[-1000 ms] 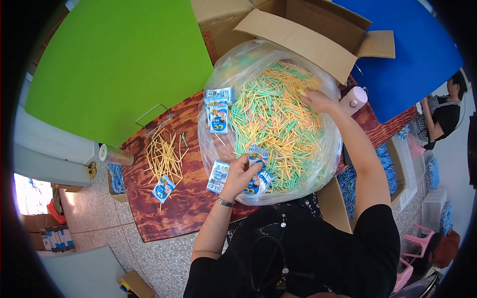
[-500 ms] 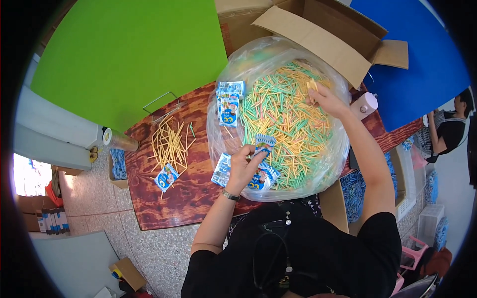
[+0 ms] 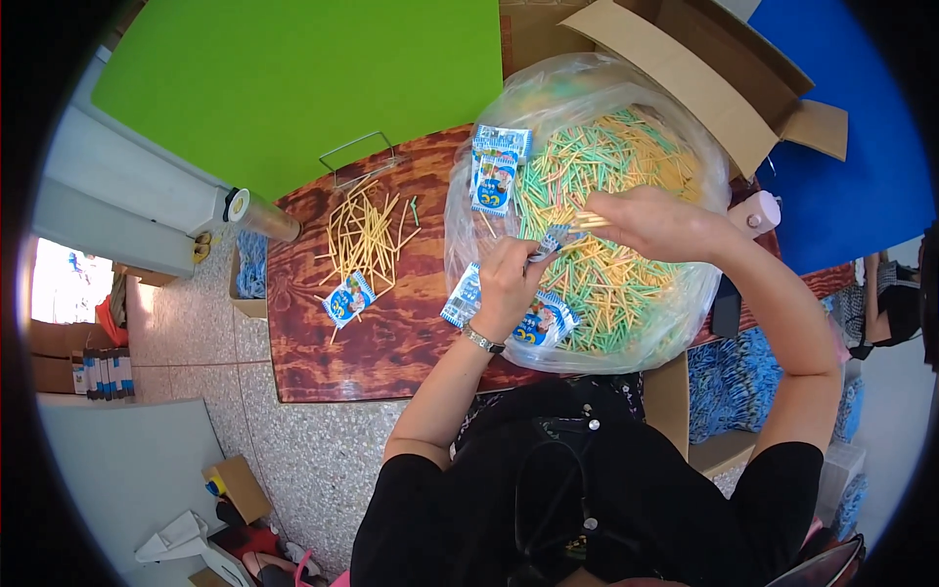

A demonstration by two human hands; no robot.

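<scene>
a: where are the sticks (image 3: 590,221) of the right hand (image 3: 653,225)?

b: just to the right of the small packet (image 3: 550,245), above the big plastic bag (image 3: 706,311). they lie almost sideways, ends pointing left to the packet. if they touch it, i cannot tell.

a: and the hands?

b: the right one is closed on the sticks, its back upward, elbow bent. the left hand (image 3: 508,281) grips the packet, its forearm coming from below.

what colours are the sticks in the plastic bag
The sticks are yellow, green and some pink; head view.
</scene>
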